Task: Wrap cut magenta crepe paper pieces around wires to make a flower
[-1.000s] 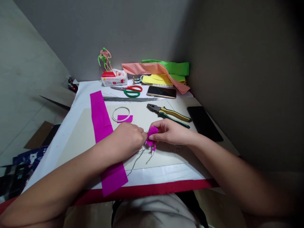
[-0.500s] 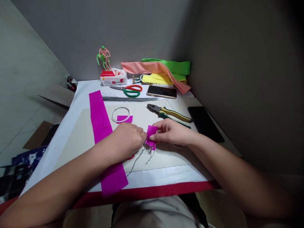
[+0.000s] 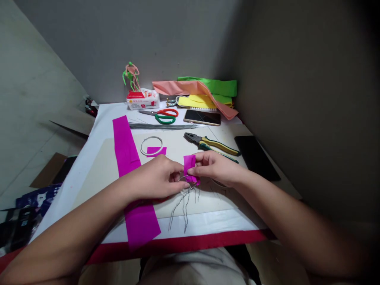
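My left hand [image 3: 157,180] and my right hand [image 3: 215,166] meet over the middle of the table. Between them sits a small folded piece of magenta crepe paper [image 3: 190,168], pinched by my right fingers. My left fingers are closed on a bundle of thin grey wires [image 3: 182,204] whose twisted ends trail toward the table's front edge, just below the paper. A long magenta paper strip [image 3: 127,158] runs from the back left down under my left forearm.
Yellow-handled pliers [image 3: 212,143] lie just behind my right hand. Farther back are a wire ring [image 3: 151,145] on a magenta scrap, straight wires [image 3: 162,126], red-green scissors [image 3: 162,114], a phone [image 3: 202,116], folded coloured papers [image 3: 204,93], and a tissue pack [image 3: 142,99]. A black slab [image 3: 257,156] lies right.
My hands have lifted the paper and wires slightly; the wire ends now hang longer toward the front edge. The magenta piece stands more upright between my fingers.
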The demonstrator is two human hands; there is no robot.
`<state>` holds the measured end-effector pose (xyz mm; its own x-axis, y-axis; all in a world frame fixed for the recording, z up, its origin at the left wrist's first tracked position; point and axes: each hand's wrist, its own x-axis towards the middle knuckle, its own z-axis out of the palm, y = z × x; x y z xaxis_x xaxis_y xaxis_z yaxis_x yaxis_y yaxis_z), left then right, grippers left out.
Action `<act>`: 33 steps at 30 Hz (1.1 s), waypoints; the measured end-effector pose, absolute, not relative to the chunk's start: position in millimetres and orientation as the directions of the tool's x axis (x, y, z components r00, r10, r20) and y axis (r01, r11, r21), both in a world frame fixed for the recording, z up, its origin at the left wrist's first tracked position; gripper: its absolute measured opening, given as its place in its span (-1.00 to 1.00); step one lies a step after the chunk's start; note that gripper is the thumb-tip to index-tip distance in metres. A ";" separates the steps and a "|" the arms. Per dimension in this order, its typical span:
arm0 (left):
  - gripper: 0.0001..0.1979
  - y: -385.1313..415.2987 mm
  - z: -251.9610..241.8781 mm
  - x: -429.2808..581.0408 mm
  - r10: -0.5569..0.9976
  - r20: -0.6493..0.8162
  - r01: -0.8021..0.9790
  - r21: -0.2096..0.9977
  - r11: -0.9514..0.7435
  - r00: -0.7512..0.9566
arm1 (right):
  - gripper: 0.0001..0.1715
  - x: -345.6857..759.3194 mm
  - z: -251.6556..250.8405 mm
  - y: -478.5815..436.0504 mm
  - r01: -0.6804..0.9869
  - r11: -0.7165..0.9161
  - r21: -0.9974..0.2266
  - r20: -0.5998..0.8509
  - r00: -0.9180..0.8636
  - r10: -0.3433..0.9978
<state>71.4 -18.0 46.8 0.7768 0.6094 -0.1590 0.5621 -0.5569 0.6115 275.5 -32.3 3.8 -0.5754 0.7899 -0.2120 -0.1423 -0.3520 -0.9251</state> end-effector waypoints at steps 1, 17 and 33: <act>-0.76 -19.3 46.3 72.3 0.624 -0.167 0.566 0.640 -0.521 0.763 | -0.77 275.2 4.6 -33.0 -0.156 -0.363 -0.918 -0.214 -0.577 0.789; -0.86 -29.1 44.5 82.9 0.769 -0.224 0.512 0.845 -0.153 0.599 | -0.85 272.0 10.5 -34.0 -0.302 -0.434 -0.849 -0.235 -0.519 0.822; -0.87 -32.0 41.9 88.5 0.866 -0.125 0.488 0.860 -0.149 0.484 | -0.80 267.3 11.4 -37.1 -0.354 -0.450 -0.820 -0.249 -0.487 0.837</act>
<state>88.5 -32.0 41.9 0.4843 0.8660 -0.1248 0.4879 -0.1488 0.8601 267.3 -37.1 11.4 -0.4869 0.8373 -0.2488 -0.3544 -0.4497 -0.8199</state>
